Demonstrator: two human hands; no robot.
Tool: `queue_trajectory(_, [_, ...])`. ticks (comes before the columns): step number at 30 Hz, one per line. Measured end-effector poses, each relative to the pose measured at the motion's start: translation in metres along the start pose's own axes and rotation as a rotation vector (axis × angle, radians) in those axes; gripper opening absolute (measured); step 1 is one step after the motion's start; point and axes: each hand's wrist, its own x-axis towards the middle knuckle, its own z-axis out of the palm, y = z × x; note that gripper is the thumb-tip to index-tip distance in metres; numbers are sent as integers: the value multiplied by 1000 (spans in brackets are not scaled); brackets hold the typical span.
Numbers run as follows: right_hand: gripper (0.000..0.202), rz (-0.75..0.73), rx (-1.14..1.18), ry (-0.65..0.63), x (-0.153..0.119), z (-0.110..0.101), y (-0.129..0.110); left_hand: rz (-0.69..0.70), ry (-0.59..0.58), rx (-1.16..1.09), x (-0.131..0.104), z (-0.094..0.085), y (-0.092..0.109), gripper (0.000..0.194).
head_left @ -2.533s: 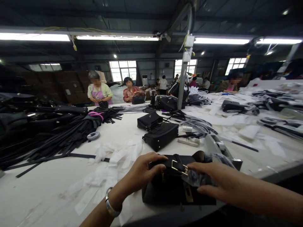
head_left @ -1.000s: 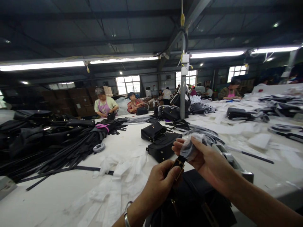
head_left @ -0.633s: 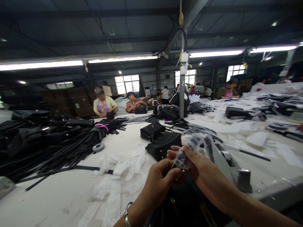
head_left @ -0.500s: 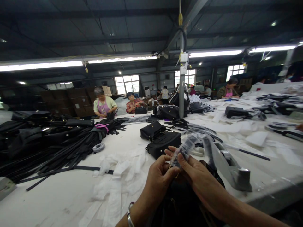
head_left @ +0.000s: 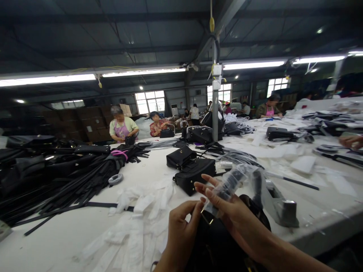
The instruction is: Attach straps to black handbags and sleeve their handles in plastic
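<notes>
A dark strap wrapped in clear plastic [head_left: 233,181] lies across my right hand [head_left: 231,211], held under the thumb with the other fingers stretched out behind it. My left hand [head_left: 185,217] is closed in a pinch by the wrapped strap's lower end; what its fingertips hold is too small to tell. Just below the fingertips shows a gold-coloured metal ring [head_left: 207,217]. Under both hands sits a black bag [head_left: 217,245], partly hidden by my right forearm. Two more black handbags [head_left: 195,172] rest on the table beyond my hands.
A grey tape dispenser [head_left: 283,211] stands right of my hands on the white table [head_left: 136,162]. White wrapping strips [head_left: 133,230] lie to the left, with a heap of black straps [head_left: 93,177] beyond. A metal post [head_left: 215,113] rises mid-table. Several people work farther off.
My left hand has moved down and left, away from the plastic wrapping. My right hand's fingers have opened out under the wrapped strap, and the gold-coloured ring shows more clearly.
</notes>
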Motion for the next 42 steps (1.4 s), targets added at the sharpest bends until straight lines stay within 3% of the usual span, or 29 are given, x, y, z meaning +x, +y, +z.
queue_trajectory(3, [54,16,-29,24,1,-1,2,-19,18,-20,-18,-6,-9,40])
queue_trajectory(6, [53,-64,-26,103,4,1,2,-25,39,-67,-30,-10,-14,40])
queue_trajectory(12, [46,-103,-180,39,0,17,19,-185,92,-118,-21,-9,-13,43])
queue_trajectory(16, [46,-174,-279,37,3,13,20,-116,89,-86,-26,-8,-11,36])
queue_trajectory(19, [47,-162,-227,71,11,5,16,-34,34,-30,-38,-7,-12,33])
queue_trajectory(21, [50,-163,-172,102,15,3,17,-49,31,-30,-42,-6,-13,30])
queue_trajectory(25, [53,-147,-221,25,13,11,33,-105,44,-103,-32,0,-15,29])
queue_trajectory(30, [35,-175,-381,-34,9,12,49,-106,30,-248,-18,6,-14,28])
queue_trajectory(35, [37,-18,-282,-97,17,-5,37,-12,19,-142,-30,-12,-19,41])
queue_trajectory(39, [33,18,-224,-92,28,-12,32,-128,47,33,-52,-33,-35,42])
queue_trajectory(42, [28,49,-147,-169,38,-6,29,-187,31,53,-62,-36,-48,31])
